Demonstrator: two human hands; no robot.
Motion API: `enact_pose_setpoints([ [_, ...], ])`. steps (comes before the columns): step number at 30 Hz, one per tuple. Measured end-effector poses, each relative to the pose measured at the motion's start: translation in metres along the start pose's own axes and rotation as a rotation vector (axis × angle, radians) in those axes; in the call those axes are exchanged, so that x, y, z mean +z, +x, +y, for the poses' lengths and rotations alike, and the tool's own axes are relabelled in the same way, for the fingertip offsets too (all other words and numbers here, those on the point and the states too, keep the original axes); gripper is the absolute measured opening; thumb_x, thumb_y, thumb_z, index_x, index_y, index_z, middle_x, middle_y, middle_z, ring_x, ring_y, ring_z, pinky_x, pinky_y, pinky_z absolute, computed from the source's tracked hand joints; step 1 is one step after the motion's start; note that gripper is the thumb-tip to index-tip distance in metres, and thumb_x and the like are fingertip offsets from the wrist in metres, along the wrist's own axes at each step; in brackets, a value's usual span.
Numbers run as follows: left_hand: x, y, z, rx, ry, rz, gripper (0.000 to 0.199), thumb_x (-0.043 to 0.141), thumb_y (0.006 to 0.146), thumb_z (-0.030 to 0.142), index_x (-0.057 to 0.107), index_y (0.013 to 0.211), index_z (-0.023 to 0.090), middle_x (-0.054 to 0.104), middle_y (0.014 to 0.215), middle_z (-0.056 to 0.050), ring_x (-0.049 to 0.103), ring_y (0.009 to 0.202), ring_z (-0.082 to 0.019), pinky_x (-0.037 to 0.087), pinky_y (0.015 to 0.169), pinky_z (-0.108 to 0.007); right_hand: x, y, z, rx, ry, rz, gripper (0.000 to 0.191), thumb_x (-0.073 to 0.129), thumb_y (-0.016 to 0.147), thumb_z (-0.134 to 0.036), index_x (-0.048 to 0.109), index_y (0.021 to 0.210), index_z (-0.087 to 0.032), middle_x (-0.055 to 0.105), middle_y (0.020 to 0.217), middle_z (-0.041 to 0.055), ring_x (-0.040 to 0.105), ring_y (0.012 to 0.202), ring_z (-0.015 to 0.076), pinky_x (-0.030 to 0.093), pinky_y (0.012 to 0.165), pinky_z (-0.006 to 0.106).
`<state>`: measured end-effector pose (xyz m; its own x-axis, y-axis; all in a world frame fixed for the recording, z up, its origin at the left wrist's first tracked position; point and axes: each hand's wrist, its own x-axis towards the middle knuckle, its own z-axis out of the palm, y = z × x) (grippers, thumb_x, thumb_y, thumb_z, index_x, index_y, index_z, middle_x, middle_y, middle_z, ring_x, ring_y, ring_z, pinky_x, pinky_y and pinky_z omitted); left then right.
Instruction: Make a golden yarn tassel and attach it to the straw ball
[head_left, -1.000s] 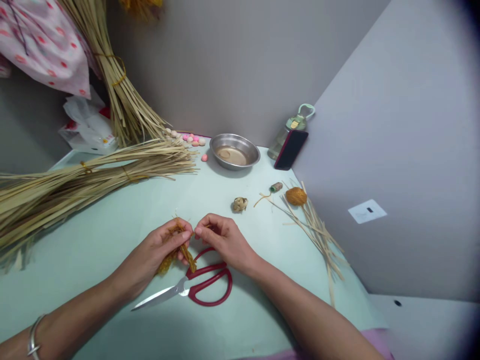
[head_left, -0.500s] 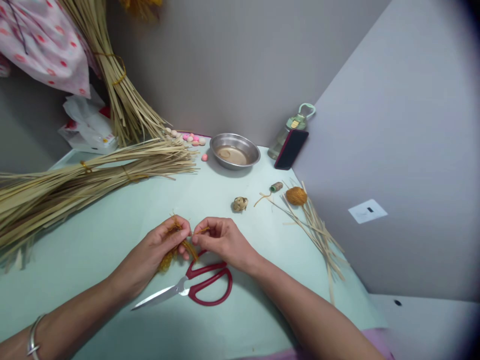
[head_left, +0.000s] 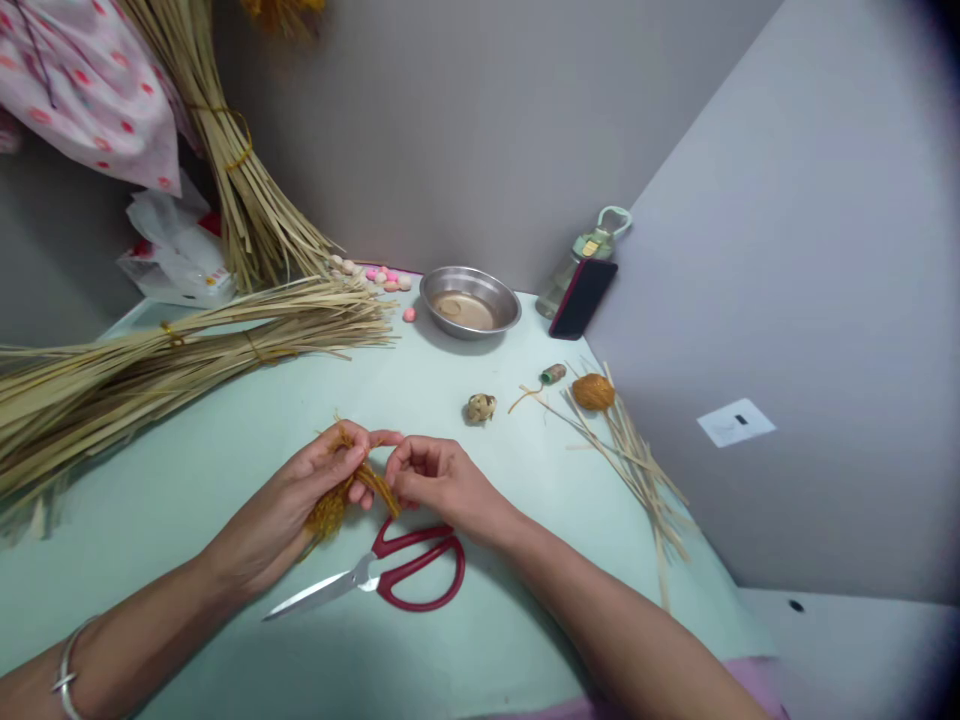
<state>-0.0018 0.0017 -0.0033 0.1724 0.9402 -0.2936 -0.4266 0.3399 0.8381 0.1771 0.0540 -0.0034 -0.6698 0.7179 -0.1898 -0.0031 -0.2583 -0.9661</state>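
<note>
My left hand (head_left: 319, 475) is closed around a bundle of golden-brown yarn (head_left: 328, 512). A thick looped part of the bundle runs out to the right below its thumb, and a frayed mass hangs under the palm. The left forefinger stretches toward my right hand (head_left: 431, 480), which is closed beside the bundle, thumb and fingertips pinched together. What lies in that pinch is too small to make out. Just below both hands, scissors (head_left: 416, 570) with red handles lie on the table, blades toward the left.
Long bundles of dried straw (head_left: 187, 360) cover the left side. Farther back stand a metal bowl (head_left: 469, 315) holding liquid, and a phone (head_left: 583, 300) against a bottle (head_left: 559, 285). A small woven ball (head_left: 481, 407), an orange yarn ball (head_left: 593, 392) and loose strips (head_left: 645, 470) lie rightward.
My left hand has shifted slightly up and left, its forefinger now stretched out. More of the yarn bundle shows. The short thread end in my right hand is no longer visible.
</note>
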Motion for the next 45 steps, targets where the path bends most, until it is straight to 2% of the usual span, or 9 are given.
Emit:
enact_pose_setpoints([
  [4, -0.001, 0.0, 0.0, 0.012, 0.011, 0.03, 0.015, 0.062, 0.094, 0.034, 0.059, 0.085, 0.023, 0.062, 0.12, 0.0, 0.052, 0.066, -0.006, 0.051, 0.072, -0.018, 0.001, 0.0, 0.0, 0.007, 0.035, -0.004, 0.013, 0.067, 0.075, -0.027, 0.059, 0.077, -0.017, 0.059, 0.069, -0.0014, 0.051, 0.06, 0.0099, 0.04, 0.062, 0.024],
  [9, -0.002, 0.001, -0.004, -0.009, 0.059, 0.04, 0.011, 0.061, 0.094, 0.035, 0.06, 0.089, 0.026, 0.054, 0.079, 0.005, 0.053, 0.066, -0.008, 0.046, 0.066, -0.017, 0.0, 0.002, -0.001, 0.073, 0.067, 0.096, 0.017, 0.067, 0.077, -0.031, 0.06, 0.078, -0.016, 0.06, 0.07, -0.0014, 0.05, 0.053, 0.0077, 0.039, 0.056, 0.022],
  [15, 0.0, 0.002, -0.006, -0.026, 0.157, 0.03, 0.013, 0.061, 0.093, 0.038, 0.059, 0.088, 0.026, 0.048, 0.07, 0.007, 0.051, 0.066, -0.011, 0.041, 0.067, -0.02, -0.003, 0.002, -0.006, 0.011, -0.008, 0.282, 0.022, 0.064, 0.083, -0.039, 0.061, 0.088, -0.018, 0.061, 0.078, 0.0004, 0.052, 0.061, 0.0102, 0.04, 0.056, 0.022],
  [19, 0.0, 0.002, -0.007, 0.003, 0.238, 0.023, 0.015, 0.062, 0.092, 0.04, 0.059, 0.088, 0.026, 0.049, 0.07, 0.006, 0.051, 0.068, -0.013, 0.038, 0.069, -0.024, -0.001, -0.002, -0.009, -0.097, -0.196, 0.153, 0.024, 0.069, 0.082, -0.042, 0.065, 0.088, -0.019, 0.061, 0.089, 0.0031, 0.056, 0.077, 0.0145, 0.044, 0.068, 0.026],
  [23, -0.003, 0.001, -0.007, 0.017, 0.312, 0.033, 0.018, 0.058, 0.094, 0.042, 0.06, 0.089, 0.025, 0.049, 0.074, 0.005, 0.05, 0.071, -0.014, 0.036, 0.07, -0.025, 0.001, -0.003, -0.006, -0.103, -0.188, 0.128, 0.02, 0.07, 0.079, -0.038, 0.063, 0.081, -0.019, 0.061, 0.085, 0.0024, 0.053, 0.07, 0.0134, 0.043, 0.065, 0.027],
  [31, -0.002, 0.002, -0.006, -0.043, 0.209, 0.022, 0.016, 0.062, 0.092, 0.038, 0.06, 0.086, 0.023, 0.047, 0.071, 0.005, 0.049, 0.068, -0.013, 0.036, 0.067, -0.024, -0.011, 0.001, -0.005, -0.111, -0.325, 0.319, 0.004, 0.061, 0.081, -0.022, 0.062, 0.082, -0.018, 0.056, 0.07, -0.002, 0.046, 0.06, 0.0113, 0.037, 0.057, 0.024],
  [35, -0.002, 0.003, -0.006, -0.066, 0.165, 0.043, 0.016, 0.064, 0.09, 0.037, 0.059, 0.084, 0.023, 0.047, 0.07, 0.006, 0.049, 0.065, -0.011, 0.037, 0.065, -0.022, -0.015, 0.002, -0.007, -0.177, -0.378, 0.439, 0.007, 0.057, 0.086, -0.024, 0.062, 0.087, -0.018, 0.059, 0.08, -0.0004, 0.05, 0.069, 0.013, 0.04, 0.064, 0.025],
  [41, 0.001, 0.003, -0.006, -0.025, 0.192, 0.019, 0.016, 0.067, 0.087, 0.037, 0.062, 0.083, 0.023, 0.047, 0.071, 0.006, 0.047, 0.063, -0.011, 0.041, 0.065, -0.022, -0.004, -0.006, -0.013, -0.23, -0.433, 0.158, 0.026, 0.055, 0.095, -0.044, 0.067, 0.096, -0.021, 0.062, 0.101, 0.0044, 0.056, 0.094, 0.0178, 0.042, 0.083, 0.03],
  [45, 0.002, 0.001, -0.005, -0.022, 0.228, 0.027, 0.016, 0.069, 0.086, 0.037, 0.063, 0.081, 0.023, 0.047, 0.07, 0.006, 0.044, 0.06, -0.011, 0.041, 0.06, -0.022, 0.0, -0.006, -0.01, -0.161, -0.324, 0.055, 0.032, 0.059, 0.091, -0.049, 0.065, 0.082, -0.019, 0.061, 0.082, 0.0019, 0.055, 0.077, 0.0155, 0.043, 0.074, 0.029],
])
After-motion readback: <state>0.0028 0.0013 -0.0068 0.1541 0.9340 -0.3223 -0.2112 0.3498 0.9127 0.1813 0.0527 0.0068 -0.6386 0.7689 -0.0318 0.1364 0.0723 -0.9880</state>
